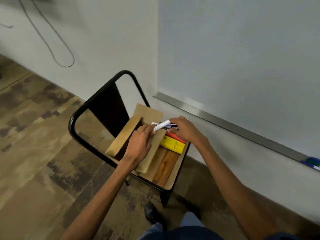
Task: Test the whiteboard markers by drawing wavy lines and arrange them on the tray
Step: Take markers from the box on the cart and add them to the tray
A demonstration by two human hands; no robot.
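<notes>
Both hands over the cardboard box [149, 113] on the chair [97, 101]. R hand [186, 130] grips one end of the white marker [161, 125], L hand [139, 144] pinches the other. Whiteboard tray [242, 130] well apart, w/ other markers [311, 161] at its far right.

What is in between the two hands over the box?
A white marker spans the gap, the left hand pinching one end and the right hand holding the other, seen in the head view.
</notes>
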